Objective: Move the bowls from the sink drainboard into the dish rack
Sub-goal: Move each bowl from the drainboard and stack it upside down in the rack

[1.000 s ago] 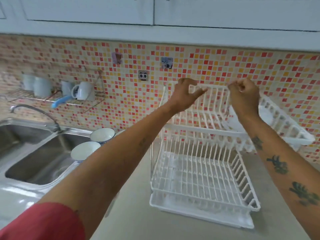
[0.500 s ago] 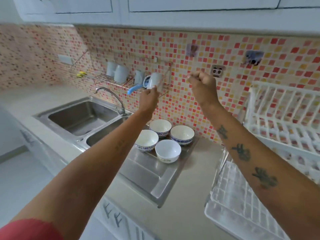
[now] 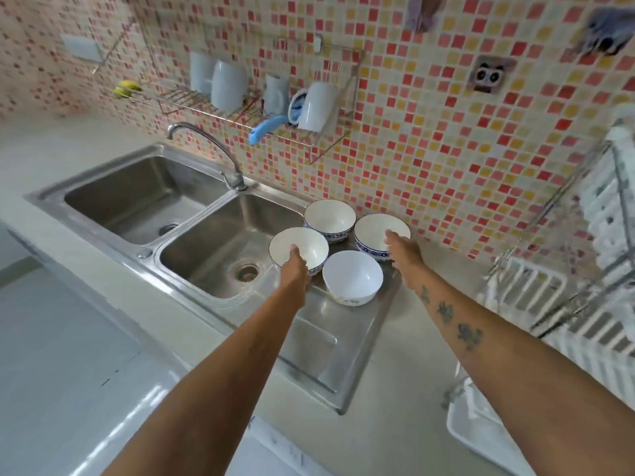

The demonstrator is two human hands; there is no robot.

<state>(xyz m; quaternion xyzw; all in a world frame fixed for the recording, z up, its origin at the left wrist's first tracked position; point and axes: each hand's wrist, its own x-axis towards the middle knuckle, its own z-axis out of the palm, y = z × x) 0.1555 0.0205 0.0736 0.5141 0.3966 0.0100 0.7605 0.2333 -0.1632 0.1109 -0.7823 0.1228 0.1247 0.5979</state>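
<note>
Several white bowls stand close together on the steel drainboard point(image 3: 330, 341), two of them with blue patterned sides. My left hand point(image 3: 296, 269) is on the near rim of the left bowl point(image 3: 302, 243), thumb inside the rim. My right hand point(image 3: 405, 252) grips the near right rim of the right bowl point(image 3: 376, 228). Untouched are the back bowl point(image 3: 330, 218) and the plain front bowl point(image 3: 352, 276). All bowls rest on the drainboard. The white two-tier dish rack point(image 3: 525, 280) stands at the right edge, partly cut off.
A double steel sink point(image 3: 220, 245) with a curved faucet point(image 3: 220, 152) lies left of the drainboard. A wire wall shelf point(image 3: 240, 115) above it holds mugs and a blue handle. The tiled wall is just behind the bowls. Beige counter separates drainboard and rack.
My view swung from the dish rack left and down to the drainboard. Both hands dropped from raised fists by the wall onto the rims of two bowls.
</note>
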